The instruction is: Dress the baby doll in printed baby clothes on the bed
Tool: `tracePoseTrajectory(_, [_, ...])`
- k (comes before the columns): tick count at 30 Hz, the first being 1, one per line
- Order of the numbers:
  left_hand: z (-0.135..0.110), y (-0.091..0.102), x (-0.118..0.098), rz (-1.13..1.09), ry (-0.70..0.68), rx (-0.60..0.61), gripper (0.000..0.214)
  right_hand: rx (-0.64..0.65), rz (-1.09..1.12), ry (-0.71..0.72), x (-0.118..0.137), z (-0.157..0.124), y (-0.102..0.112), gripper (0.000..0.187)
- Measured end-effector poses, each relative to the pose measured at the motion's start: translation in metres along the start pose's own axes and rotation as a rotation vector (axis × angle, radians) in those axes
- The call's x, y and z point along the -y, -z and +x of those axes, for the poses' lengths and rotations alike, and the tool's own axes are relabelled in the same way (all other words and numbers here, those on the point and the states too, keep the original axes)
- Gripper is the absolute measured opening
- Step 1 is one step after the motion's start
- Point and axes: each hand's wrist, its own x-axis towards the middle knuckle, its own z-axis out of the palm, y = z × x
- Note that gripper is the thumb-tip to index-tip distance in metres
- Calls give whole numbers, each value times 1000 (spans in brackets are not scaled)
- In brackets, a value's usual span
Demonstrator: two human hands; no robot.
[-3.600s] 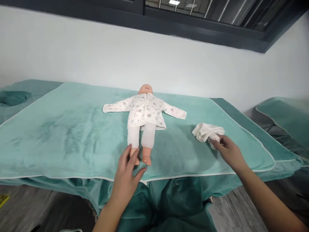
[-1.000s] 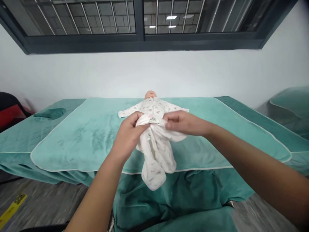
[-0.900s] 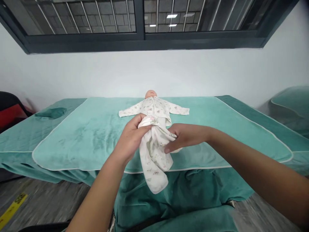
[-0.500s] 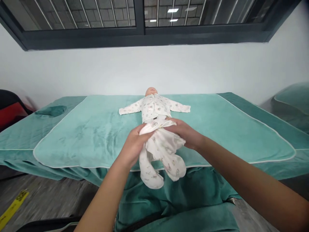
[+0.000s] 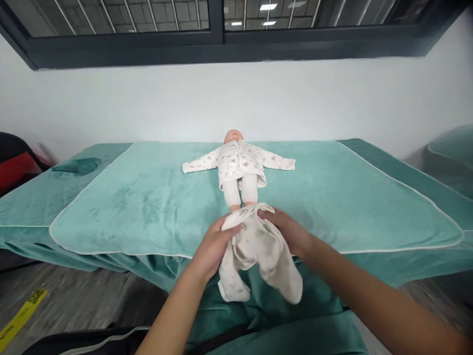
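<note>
Small white patterned baby pants (image 5: 258,246) hang between my hands, with both legs dangling over the near edge of the bed. My left hand (image 5: 218,241) grips the waistband on one side, thumb on top. On the other side my right hand (image 5: 286,229) pinches the waistband. Just beyond the pants lies a baby doll (image 5: 233,135) on its back, its arms spread wide. It wears a white patterned jacket (image 5: 240,160) and white leg coverings (image 5: 249,187). The waistband is at the doll's feet and partly hides them; whether it touches them I cannot tell.
A light green plush mat (image 5: 148,207) covers the middle of a darker green bed (image 5: 29,207) against a white wall. A dark window frame (image 5: 148,49) runs above. At far left is a black and red object (image 5: 18,167). Yellow tape (image 5: 22,315) marks the floor.
Both hands have drawn the pants down towards me, from over the doll's legs to its feet. The doll's legs now show, and the pants' legs hang lower.
</note>
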Motion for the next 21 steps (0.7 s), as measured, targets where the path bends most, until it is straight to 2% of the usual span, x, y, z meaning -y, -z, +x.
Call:
tracePoseTrajectory(2, [7,1,2,-143,-58,-97,45,35,-69,-42,-10,-4,-3,41])
tracePoseTrajectory(5, [12,-1,5,-214,-5,-105,42,206,-272,-107,-18,-7,-4,40])
tracePoseTrajectory(6, [12,-1,6,-220,23,-102,42,220,-302,-110,-19,-6,-4,39])
tracePoseTrajectory(9, [8,-2,6,-180,74,-48,46,67,-178,-33,-17,-1,-2,38])
tracePoseTrajectory(11, [2,-1,5,-93,113,62,50,-40,-31,43,-14,2,-1,38])
tracePoseTrajectory(13, [-2,0,1,32,161,192,52,-77,36,86,-12,3,0,36])
tracePoseTrajectory(15, [-3,1,-4,157,161,239,49,-80,14,107,-13,3,2,35])
tracePoseTrajectory(18, [6,-2,-9,343,8,61,36,-140,-148,155,-20,2,10,39])
tracePoseTrajectory(21, [27,-7,-8,610,-208,-91,22,-324,-333,208,-32,9,25,36])
